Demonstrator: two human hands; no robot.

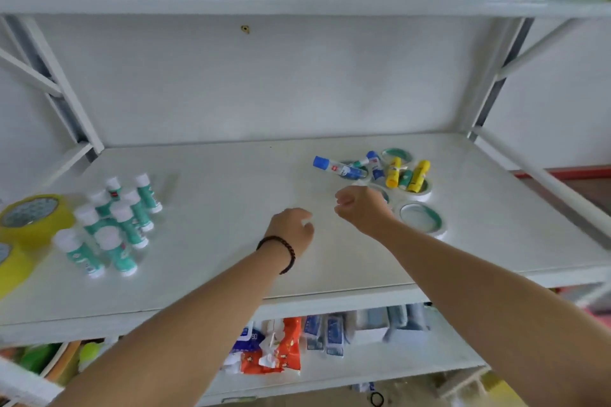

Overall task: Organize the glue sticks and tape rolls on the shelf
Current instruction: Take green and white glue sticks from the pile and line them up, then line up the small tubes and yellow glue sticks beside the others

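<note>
Just beyond the right hand's (358,206) curled, empty fingers lie tape rolls (420,218); left hand (292,230) fingers loosely apart.

- No text reads clearly anywhere.
- A blue-and-white packet (246,339) on the lower shelf, below the left hand (292,230), carries digits resembling "80", blurred.
- Glue stick labels are too blurred to read.

Upright glue sticks (112,221) stand left on the shelf (231,182) — jumbled sticks (373,168) atop tape rolls (420,218) right
</note>
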